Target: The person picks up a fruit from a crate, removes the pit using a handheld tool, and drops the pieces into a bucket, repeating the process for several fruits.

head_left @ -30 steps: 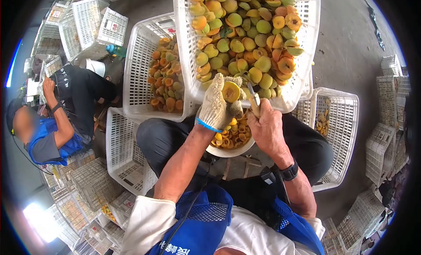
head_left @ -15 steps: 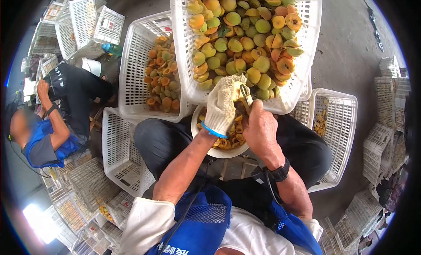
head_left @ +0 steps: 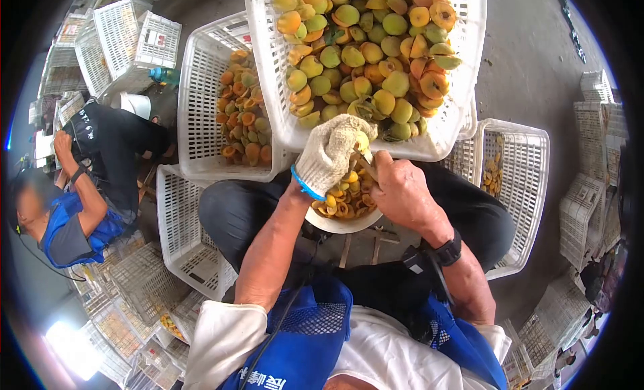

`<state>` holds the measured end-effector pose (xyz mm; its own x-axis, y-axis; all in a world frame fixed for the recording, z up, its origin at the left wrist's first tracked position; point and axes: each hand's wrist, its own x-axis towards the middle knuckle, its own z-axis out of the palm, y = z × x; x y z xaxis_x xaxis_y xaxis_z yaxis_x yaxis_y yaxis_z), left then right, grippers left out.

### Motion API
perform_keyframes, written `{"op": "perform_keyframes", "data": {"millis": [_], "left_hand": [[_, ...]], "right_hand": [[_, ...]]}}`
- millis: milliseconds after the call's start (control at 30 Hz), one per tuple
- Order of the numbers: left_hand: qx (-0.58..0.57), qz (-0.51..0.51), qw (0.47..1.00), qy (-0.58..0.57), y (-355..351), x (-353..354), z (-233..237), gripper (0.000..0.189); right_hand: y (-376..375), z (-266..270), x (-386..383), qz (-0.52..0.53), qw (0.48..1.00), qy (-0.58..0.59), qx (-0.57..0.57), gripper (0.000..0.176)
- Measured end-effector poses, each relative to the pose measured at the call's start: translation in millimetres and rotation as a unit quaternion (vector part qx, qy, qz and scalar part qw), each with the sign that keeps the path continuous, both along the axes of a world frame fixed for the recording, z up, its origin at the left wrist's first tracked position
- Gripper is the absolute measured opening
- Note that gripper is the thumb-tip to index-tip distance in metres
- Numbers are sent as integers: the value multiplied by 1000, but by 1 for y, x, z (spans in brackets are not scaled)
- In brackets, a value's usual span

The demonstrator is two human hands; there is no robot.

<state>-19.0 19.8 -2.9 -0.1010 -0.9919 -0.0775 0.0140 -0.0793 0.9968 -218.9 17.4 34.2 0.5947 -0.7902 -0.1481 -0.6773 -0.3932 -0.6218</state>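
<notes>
My left hand point(head_left: 332, 152), in a knitted white glove with a blue cuff, is closed around a yellow apricot point(head_left: 363, 141). My bare right hand point(head_left: 410, 194) grips a small tool with a narrow metal end point(head_left: 367, 166), held right at the fruit; its handle is mostly hidden by the fingers. Both hands are over a white bucket point(head_left: 343, 225) between my knees, which holds apricot pieces point(head_left: 352, 203). Just beyond the hands stands a white crate point(head_left: 274, 115) heaped with green and orange apricots point(head_left: 365, 54), some of them cut open.
Another white crate point(head_left: 198, 115) with apricots stands at the left, an open crate point(head_left: 176, 222) below it. On the right, a crate point(head_left: 530, 182) contains yellow pieces. A seated person point(head_left: 87, 202) in a blue vest is at far left. Stacked crates point(head_left: 594, 168) line the right side.
Both hands have dropped slightly closer to me, the left also shifting left, with the fruit and tool still together. The view has shifted a little.
</notes>
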Motion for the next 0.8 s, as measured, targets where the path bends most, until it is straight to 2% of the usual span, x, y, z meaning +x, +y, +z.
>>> {"op": "perform_keyframes", "data": {"millis": [33,67,100,133,167,200,267,333,400,467,600,667,700,733,767,800], "left_hand": [[-260,-26,900,-348,-2,11,-24,36],[-260,-26,900,-349,7,12,-46,36],[-100,26,980,-169,7,-1,-27,36],[66,76,995,24,6,-10,-15,36],[82,72,988,105,5,-11,-13,37],[81,72,989,105,6,-14,-15,37],[23,118,988,98,11,-21,-21,39],[16,109,988,109,10,-22,-15,41],[32,141,982,123,7,-23,-15,35],[47,148,984,93,3,-23,-5,37],[65,119,990,34,1,-12,2,38],[35,46,997,55,1,-5,2,35],[-14,-8,1000,-3,9,7,-17,39],[-14,-8,1000,-2,8,11,-19,39],[-113,-53,981,-151,7,13,-20,46],[-209,-95,927,-297,9,16,-21,53]], "right_hand": [[-1,2,-1,-22,998,-10,51,24],[-1,3,-2,-45,994,-21,101,25],[-1,2,-1,-45,994,-22,100,25],[0,-1,0,-58,990,-51,116,25],[0,-2,1,-71,985,-81,132,25],[-3,-2,0,-71,985,-81,132,25],[-10,-2,1,-53,959,-116,254,29],[-10,-13,0,-45,965,-115,232,26],[-7,-15,2,-35,971,-110,211,24],[-2,-6,7,-59,995,29,73,23],[-2,-6,8,-46,996,56,44,25],[0,-9,3,-59,991,-55,105,21],[-3,-12,-1,-54,971,-136,191,19],[-3,-7,-4,-55,971,-135,191,19],[-4,2,-7,-62,941,-162,292,21],[-4,10,-10,-68,899,-187,389,24]]}}
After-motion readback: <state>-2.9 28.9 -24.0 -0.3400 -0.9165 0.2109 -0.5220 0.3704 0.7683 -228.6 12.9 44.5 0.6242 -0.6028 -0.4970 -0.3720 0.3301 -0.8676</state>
